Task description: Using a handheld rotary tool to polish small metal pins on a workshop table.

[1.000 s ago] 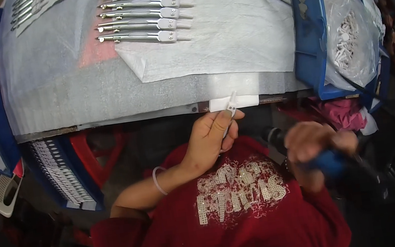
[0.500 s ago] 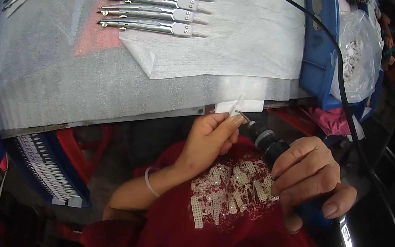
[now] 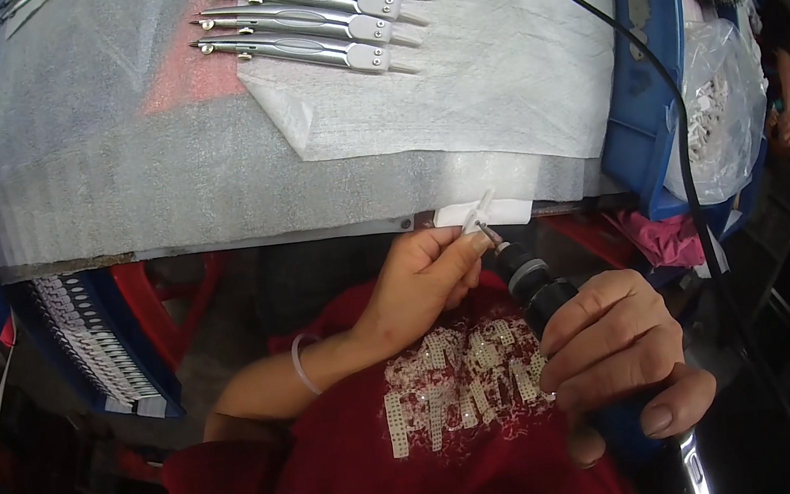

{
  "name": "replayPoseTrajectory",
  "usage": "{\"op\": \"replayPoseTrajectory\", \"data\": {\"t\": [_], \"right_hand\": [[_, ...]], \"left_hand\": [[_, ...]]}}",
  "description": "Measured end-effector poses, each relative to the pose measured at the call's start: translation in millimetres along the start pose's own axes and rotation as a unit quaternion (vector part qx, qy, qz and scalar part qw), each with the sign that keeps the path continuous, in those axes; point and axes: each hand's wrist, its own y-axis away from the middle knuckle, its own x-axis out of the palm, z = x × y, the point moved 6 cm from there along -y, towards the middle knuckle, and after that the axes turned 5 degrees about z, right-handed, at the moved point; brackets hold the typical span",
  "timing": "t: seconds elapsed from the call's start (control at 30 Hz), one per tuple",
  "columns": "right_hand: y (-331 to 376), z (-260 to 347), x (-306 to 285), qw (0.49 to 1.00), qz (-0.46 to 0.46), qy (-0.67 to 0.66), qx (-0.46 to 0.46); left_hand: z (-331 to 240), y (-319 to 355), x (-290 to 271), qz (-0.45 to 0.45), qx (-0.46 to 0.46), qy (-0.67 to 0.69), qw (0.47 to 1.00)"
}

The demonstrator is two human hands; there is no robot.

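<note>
At the table's front edge my left hand (image 3: 429,272) pinches a small pale part (image 3: 477,220) between thumb and fingers. It looks like the head of a drawing compass; the rest is hidden by the hand. My right hand (image 3: 623,356) is wrapped round a black and blue electric screwdriver (image 3: 545,295), tilted up to the left. The screwdriver's bit meets the pale part beside my left thumb. Just behind lies a white pad (image 3: 511,211) on the table edge. Farther back, several silver drawing compasses (image 3: 307,49) lie in a row, their heads to the right.
White foam sheeting (image 3: 453,87) covers the table. A black cable (image 3: 633,37) hangs down on the right. Beside it stand a blue bin (image 3: 640,121) and a clear bag (image 3: 716,121) of small pale parts. A blue tray (image 3: 100,339) of metal parts is at lower left.
The view has shifted slightly. Both hands keep their holds, and the screwdriver's bit stays at the pale part; little else differs.
</note>
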Motion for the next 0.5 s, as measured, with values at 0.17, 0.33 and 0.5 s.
{"op": "replayPoseTrajectory", "data": {"t": [0.17,0.33,0.5], "right_hand": [[-5.4,-0.5,3.5,1.000,0.002,0.023,0.004],[-7.6,-4.9,6.6,1.000,0.000,0.029,0.010],[-11.7,-8.6,3.3,1.000,-0.016,0.015,0.021]], "left_hand": [[-2.9,-0.6,1.8,-0.004,0.000,0.001,1.000],[1.4,0.4,1.3,-0.008,0.013,-0.008,1.000],[1.2,0.8,0.8,-0.022,0.028,-0.044,0.998]]}}
